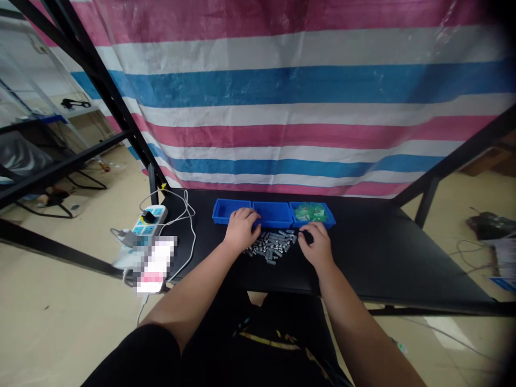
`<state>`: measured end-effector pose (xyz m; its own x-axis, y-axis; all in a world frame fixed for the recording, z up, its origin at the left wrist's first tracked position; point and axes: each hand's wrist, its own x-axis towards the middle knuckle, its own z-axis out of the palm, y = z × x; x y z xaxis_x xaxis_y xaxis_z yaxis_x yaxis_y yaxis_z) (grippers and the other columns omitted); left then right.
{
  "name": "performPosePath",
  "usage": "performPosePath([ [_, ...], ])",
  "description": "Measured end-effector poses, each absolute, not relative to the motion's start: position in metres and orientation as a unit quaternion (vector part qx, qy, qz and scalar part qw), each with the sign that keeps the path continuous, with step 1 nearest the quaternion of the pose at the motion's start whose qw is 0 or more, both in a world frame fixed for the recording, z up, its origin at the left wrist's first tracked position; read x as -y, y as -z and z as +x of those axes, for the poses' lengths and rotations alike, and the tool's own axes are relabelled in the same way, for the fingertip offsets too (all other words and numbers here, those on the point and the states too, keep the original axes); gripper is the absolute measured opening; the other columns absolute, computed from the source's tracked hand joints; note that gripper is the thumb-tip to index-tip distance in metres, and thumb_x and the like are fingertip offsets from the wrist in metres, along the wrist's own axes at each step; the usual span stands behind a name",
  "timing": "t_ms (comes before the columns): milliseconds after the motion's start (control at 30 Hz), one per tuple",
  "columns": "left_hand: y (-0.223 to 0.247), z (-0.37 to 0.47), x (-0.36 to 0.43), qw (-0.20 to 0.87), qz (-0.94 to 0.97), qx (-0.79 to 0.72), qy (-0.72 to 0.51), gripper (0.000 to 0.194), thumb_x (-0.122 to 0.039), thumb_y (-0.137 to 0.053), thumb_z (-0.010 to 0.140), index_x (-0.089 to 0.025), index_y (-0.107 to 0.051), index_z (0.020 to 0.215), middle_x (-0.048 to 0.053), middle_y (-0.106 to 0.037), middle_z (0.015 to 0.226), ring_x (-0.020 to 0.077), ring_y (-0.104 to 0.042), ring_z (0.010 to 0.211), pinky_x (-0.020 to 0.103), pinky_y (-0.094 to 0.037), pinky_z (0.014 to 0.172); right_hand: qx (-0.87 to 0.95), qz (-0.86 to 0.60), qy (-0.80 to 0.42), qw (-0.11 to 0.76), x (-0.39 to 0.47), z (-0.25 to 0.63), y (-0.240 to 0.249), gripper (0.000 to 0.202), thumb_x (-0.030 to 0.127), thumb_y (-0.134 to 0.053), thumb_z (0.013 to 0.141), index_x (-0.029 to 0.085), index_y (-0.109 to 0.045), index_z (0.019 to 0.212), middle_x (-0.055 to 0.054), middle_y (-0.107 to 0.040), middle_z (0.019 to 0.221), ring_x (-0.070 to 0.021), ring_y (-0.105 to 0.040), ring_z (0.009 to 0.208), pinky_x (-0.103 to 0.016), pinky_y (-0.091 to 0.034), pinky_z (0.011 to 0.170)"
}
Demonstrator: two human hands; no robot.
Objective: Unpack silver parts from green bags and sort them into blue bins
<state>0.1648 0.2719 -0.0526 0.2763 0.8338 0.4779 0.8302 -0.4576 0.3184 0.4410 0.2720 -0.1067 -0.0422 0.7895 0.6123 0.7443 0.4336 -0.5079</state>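
Note:
A pile of small grey metallic cylinders (274, 244) lies on the black table, in front of three joined blue bins. My left hand (242, 230) is at the pile's left edge, by the left bin (229, 206) and middle bin (272, 213); its fingers are bent and apart, with nothing visible in them. My right hand (316, 243) is at the pile's right side, its thumb and fingers curled close together; whatever they hold is too small to name. Behind it, the right bin (331, 219) holds green-and-clear plastic material (311, 211).
A power strip (155, 217) with plugs and white cables lies at the table's left end, beside a bright phone (157, 263). Black frame posts and a striped sheet (282, 86) stand behind the black table (374, 252).

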Motion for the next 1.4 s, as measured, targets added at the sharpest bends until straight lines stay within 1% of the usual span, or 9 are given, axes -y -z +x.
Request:
performPosePath([
  [100,0.057,0.156,-0.251,0.022,0.799,-0.523,-0.295,0.016,-0.025,-0.057,0.092,-0.023,-0.066,0.106,0.007,-0.065,0.106,0.0254,-0.058,0.104,0.041,-0.047,0.091,0.786,-0.472,-0.11,0.384,-0.269,0.44,0.11,0.015,0.02,-0.056,0.083,0.023,-0.065,0.094,-0.007,-0.06,0.104,-0.0239,-0.061,0.098,-0.039,-0.051,0.091],
  [233,0.075,0.134,-0.236,0.058,0.796,-0.505,-0.328,0.015,-0.019,-0.054,0.091,-0.022,-0.065,0.101,0.006,-0.064,0.098,0.0229,-0.059,0.097,0.038,-0.049,0.089,0.8,-0.467,-0.137,0.351,-0.27,0.438,0.112,0.02,0.016,-0.053,0.08,0.024,-0.067,0.092,-0.006,-0.063,0.104,-0.0243,-0.062,0.101,-0.04,-0.051,0.093],
  [467,0.097,0.111,-0.235,0.144,0.706,-0.543,-0.431,0.016,-0.014,-0.053,0.086,-0.022,-0.064,0.095,0.005,-0.062,0.094,0.0207,-0.06,0.091,0.036,-0.052,0.085,0.773,-0.487,-0.167,0.371,-0.27,0.437,0.111,0.02,0.022,-0.058,0.083,0.024,-0.07,0.099,-0.006,-0.065,0.105,-0.0217,-0.065,0.091,-0.036,-0.055,0.081],
  [633,0.102,0.111,-0.242,0.164,0.689,-0.565,-0.424,0.018,-0.011,-0.055,0.08,-0.021,-0.063,0.093,0.003,-0.061,0.09,0.0194,-0.059,0.087,0.033,-0.05,0.08,0.757,-0.518,-0.161,0.365,-0.272,0.437,0.114,0.015,0.027,-0.061,0.086,0.025,-0.071,0.097,-0.005,-0.066,0.101,-0.0207,-0.065,0.085,-0.035,-0.055,0.077],
  [833,0.103,0.111,-0.243,0.179,0.687,-0.561,-0.426,0.016,-0.011,-0.054,0.082,-0.021,-0.062,0.093,0.003,-0.06,0.087,0.0181,-0.058,0.082,0.031,-0.049,0.075,0.746,-0.526,-0.15,0.38,-0.273,0.437,0.114,0.015,0.036,-0.06,0.092,0.024,-0.069,0.09,-0.004,-0.065,0.084,-0.0206,-0.064,0.076,-0.034,-0.053,0.069],
  [967,0.098,0.112,-0.239,0.177,0.692,-0.549,-0.435,0.013,-0.016,-0.054,0.086,-0.02,-0.062,0.095,0.003,-0.059,0.085,0.0176,-0.058,0.079,0.03,-0.049,0.071,0.686,-0.535,-0.181,0.459,-0.273,0.436,0.118,0.017,0.04,-0.065,0.09,0.023,-0.066,0.09,-0.003,-0.066,0.081,-0.019,-0.064,0.069,-0.032,-0.054,0.065],
  [1133,0.081,0.126,-0.228,0.14,0.727,-0.47,-0.48,0.013,-0.018,-0.056,0.091,-0.021,-0.066,0.099,0.007,-0.063,0.099,0.0201,-0.061,0.098,0.035,-0.052,0.089,0.627,-0.469,-0.285,0.553,-0.269,0.424,0.114,0.023,0.039,-0.076,0.083,0.021,-0.063,0.083,-0.003,-0.064,0.084,-0.0184,-0.066,0.071,-0.033,-0.058,0.066],
  [1300,0.063,0.156,-0.216,0.233,0.783,-0.354,-0.455,0.029,-0.02,-0.061,0.092,-0.022,-0.065,0.121,0.009,-0.063,0.114,0.02,-0.061,0.109,0.035,-0.052,0.097,0.683,-0.377,-0.381,0.496,-0.242,0.396,0.098,0.012,0.032,-0.073,0.087,0.022,-0.071,0.091,-0.007,-0.064,0.094,-0.0188,-0.067,0.082,-0.03,-0.059,0.069],
  [1400,0.064,0.169,-0.211,0.293,0.793,-0.315,-0.431,0.022,-0.021,-0.063,0.092,-0.021,-0.07,0.112,0.009,-0.063,0.111,0.0188,-0.063,0.106,0.032,-0.052,0.097,0.679,-0.356,-0.42,0.485,-0.225,0.378,0.097,0.009,0.03,-0.068,0.09,0.023,-0.071,0.095,-0.008,-0.066,0.099,-0.02,-0.068,0.089,-0.031,-0.06,0.075],
])
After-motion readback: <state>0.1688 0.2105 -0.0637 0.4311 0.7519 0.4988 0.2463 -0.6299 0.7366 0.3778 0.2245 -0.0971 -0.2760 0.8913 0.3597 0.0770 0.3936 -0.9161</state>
